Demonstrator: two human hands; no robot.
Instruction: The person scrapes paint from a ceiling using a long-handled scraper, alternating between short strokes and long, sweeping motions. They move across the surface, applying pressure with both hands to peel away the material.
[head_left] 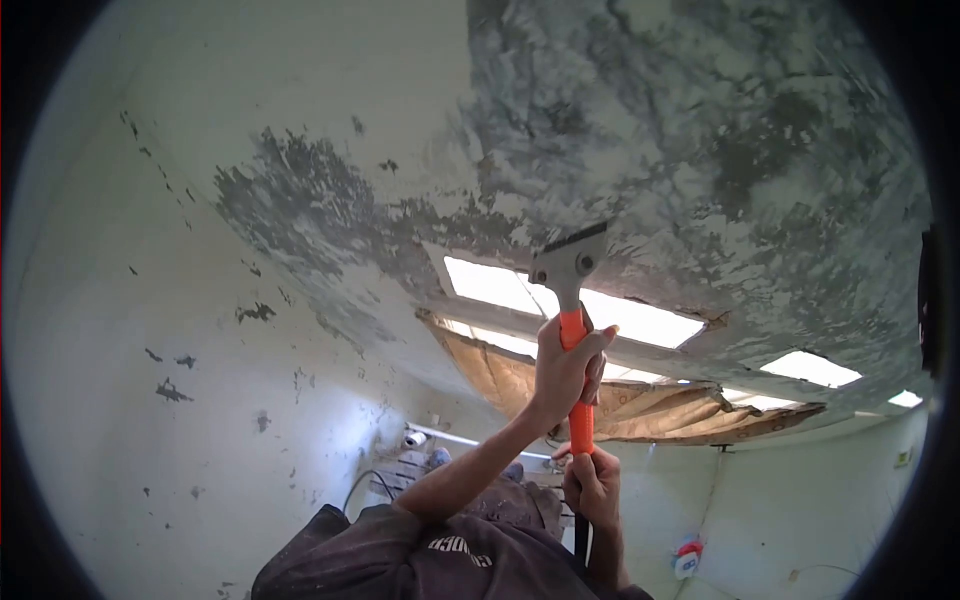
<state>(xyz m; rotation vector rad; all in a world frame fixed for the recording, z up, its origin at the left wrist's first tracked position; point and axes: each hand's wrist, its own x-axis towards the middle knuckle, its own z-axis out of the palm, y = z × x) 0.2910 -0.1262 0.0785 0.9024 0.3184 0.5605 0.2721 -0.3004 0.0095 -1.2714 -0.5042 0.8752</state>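
A long scraper [571, 280] with a wide, dark-edged blade and an orange grip runs upward through the middle of the head view. My left hand [570, 368] is closed around the upper part of the orange grip, just below the metal head. Lower down, my right hand [593, 487] wraps the bottom of the handle, where a black end sticks out beneath it. The blade overlaps the patchy grey and white ceiling [660, 170] in this view. My dark shirt [440, 555] fills the bottom edge.
Bright openings [640, 318] in the ceiling sit behind the scraper head. A brown, sagging sheet [660, 410] hangs below them. On the left, the pale wall [220, 440] has flaked grey spots. A red and white container [688, 560] appears low on the right.
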